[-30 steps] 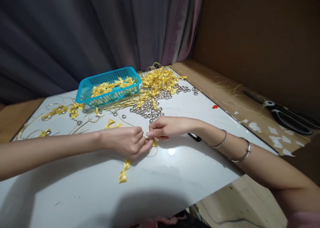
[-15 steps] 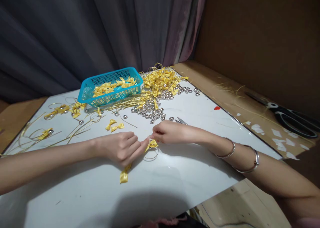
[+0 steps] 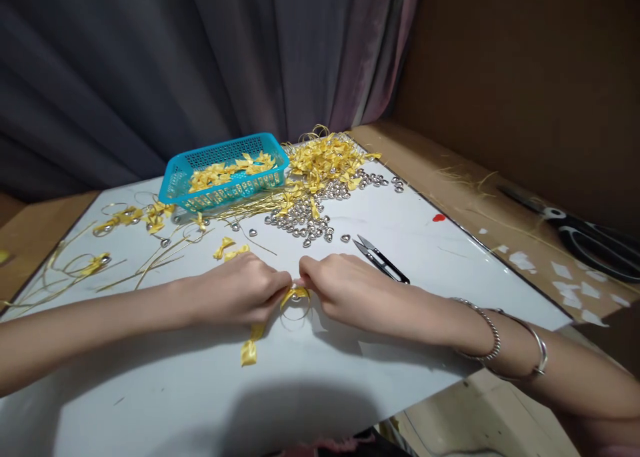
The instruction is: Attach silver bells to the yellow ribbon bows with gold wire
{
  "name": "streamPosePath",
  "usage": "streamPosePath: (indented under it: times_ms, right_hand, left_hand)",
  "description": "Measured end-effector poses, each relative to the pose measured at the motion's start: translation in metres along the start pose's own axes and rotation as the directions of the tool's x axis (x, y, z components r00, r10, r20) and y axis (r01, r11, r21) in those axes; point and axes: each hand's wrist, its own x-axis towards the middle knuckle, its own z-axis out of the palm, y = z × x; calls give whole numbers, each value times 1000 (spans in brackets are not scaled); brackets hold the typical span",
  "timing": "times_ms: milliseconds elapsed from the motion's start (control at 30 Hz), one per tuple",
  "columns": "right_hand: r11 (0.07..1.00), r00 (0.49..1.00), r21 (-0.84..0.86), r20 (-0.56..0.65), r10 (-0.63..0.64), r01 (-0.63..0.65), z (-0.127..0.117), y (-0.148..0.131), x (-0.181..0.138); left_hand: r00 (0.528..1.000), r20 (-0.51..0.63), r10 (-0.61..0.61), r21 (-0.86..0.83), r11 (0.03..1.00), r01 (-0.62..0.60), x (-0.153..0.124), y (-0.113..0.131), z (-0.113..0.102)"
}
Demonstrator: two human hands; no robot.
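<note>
"On the near half of the table (image 3: 210, 397), which way does the yellow bow ring (image 3: 295, 295) point?"

"Its loop points toward the near edge. The bow's long axis runs crosswise, left to right, between the two hands."

"Edges and room?"

"White tabletop extends from the loop to the near edge. To the left on that stretch lies a loose yellow bow (image 3: 249, 352), its farther end just beside the left hand (image 3: 245, 288). The right forearm crosses the table's edge."

"Appearance of the piece?"

"Glossy yellow ribbon, arched, a silver bead under its middle, a thin ring below. The joins are too small to tell."

"State of the hands?"

"Left: fingers curled, thumb and forefinger pinching the piece at its upper left. The right hand (image 3: 347, 285) pinches it likewise at the upper right. The fingertips nearly meet; the exact strand gripped is hidden."

"Farther off?"

"Beyond the right hand, black-handled snips (image 3: 384, 263) lie aslant, blades parted and pointing away to the left. Past these, silver beads (image 3: 306, 225) spread in a cluster. Farther back stands a blue basket (image 3: 174, 187) containing yellow bows, with a yellow heap (image 3: 327, 155) to its right. A grey curtain (image 3: 225, 63) hangs behind."
</note>
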Motion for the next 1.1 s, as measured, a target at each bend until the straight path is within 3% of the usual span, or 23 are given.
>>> streamPosePath:
  times_ms: [67, 233, 400, 500, 633, 767, 867, 967, 1100]
  right_hand:
    - [1000, 1000, 21, 13, -5, 5, 1, 4, 2]
    - [990, 1000, 143, 19, 2, -5, 10, 21, 17]
    - [958, 1000, 286, 6, -29, 26, 17, 29, 27]
    - [944, 1000, 330, 8, -10, 7, 15, 25, 26]
    - [896, 993, 431, 95, 73, -107, 10, 14, 21]
    - [624, 918, 707, 393, 45, -333, 14, 7, 16]
    - [475, 917, 807, 400, -2, -351, 24, 5, 15]
    - [512, 935, 803, 355, -2, -304, 33, 4, 14]
    - [733, 982, 668, 188, 4, -131, 35, 2, 9]
  left_hand:
    - [999, -18, 37, 84, 996, -36, 0, 1, -3]
    - [946, -116, 301, 421, 878, -228, -4, 6, -2]
    - [904, -14, 427, 375, 840, -392, -5, 12, -3]
    - [909, 15, 417, 321, 859, -399, -3, 12, -2]
    - [926, 101, 363, 264, 888, -377, -1, 8, 1]
    - [937, 165, 308, 176, 926, -335, -1, 7, -4]
    - [955, 182, 236, -6, 971, -239, 0, 8, -12]
    - [980, 171, 106, -299, 953, -51, 3, 8, -20]
    - [965, 259, -25, -537, 827, 166, 8, 2, -23]
